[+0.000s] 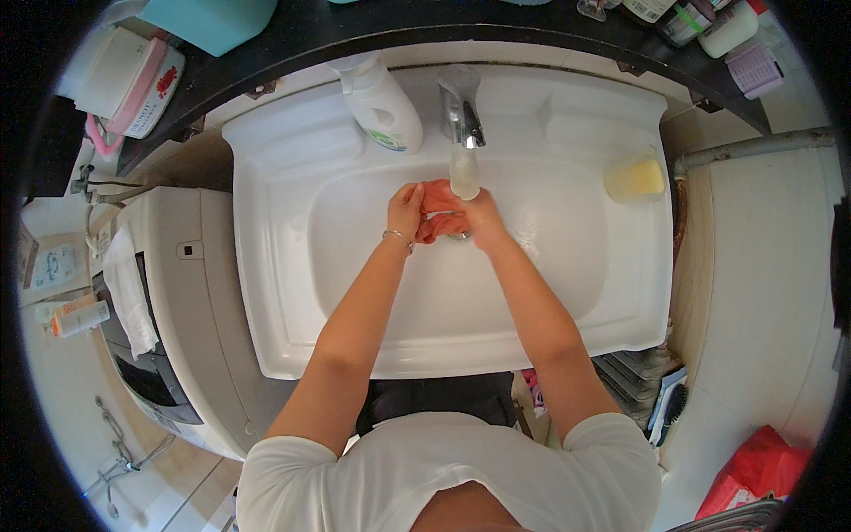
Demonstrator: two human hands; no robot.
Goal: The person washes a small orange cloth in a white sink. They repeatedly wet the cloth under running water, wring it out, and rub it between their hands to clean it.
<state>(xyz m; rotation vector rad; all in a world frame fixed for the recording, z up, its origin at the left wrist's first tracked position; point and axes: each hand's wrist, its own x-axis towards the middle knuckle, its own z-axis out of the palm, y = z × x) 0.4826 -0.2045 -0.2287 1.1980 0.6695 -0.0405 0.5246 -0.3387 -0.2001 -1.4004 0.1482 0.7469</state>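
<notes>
A wet-looking orange-red cloth (439,226) is stretched between my two hands over the basin of a white ceramic sink (399,292). My left hand (404,211) grips its left side, with a thin bracelet on the wrist. My right hand (484,216) holds the right side, just under the chrome faucet (465,123). A pale, translucent sleeve (465,173) hangs from the spout and hides a little of the cloth. Below the cloth, the metal drain (460,235) is partly covered. Whether water is running cannot be made out.
A white plastic bottle (385,106) stands on the back rim, left of the faucet. On the right rim sits a clear cup with something yellow (638,179). A dark shelf (399,30) with bottles and tubs overhangs the back. A washing machine (199,266) adjoins the left side.
</notes>
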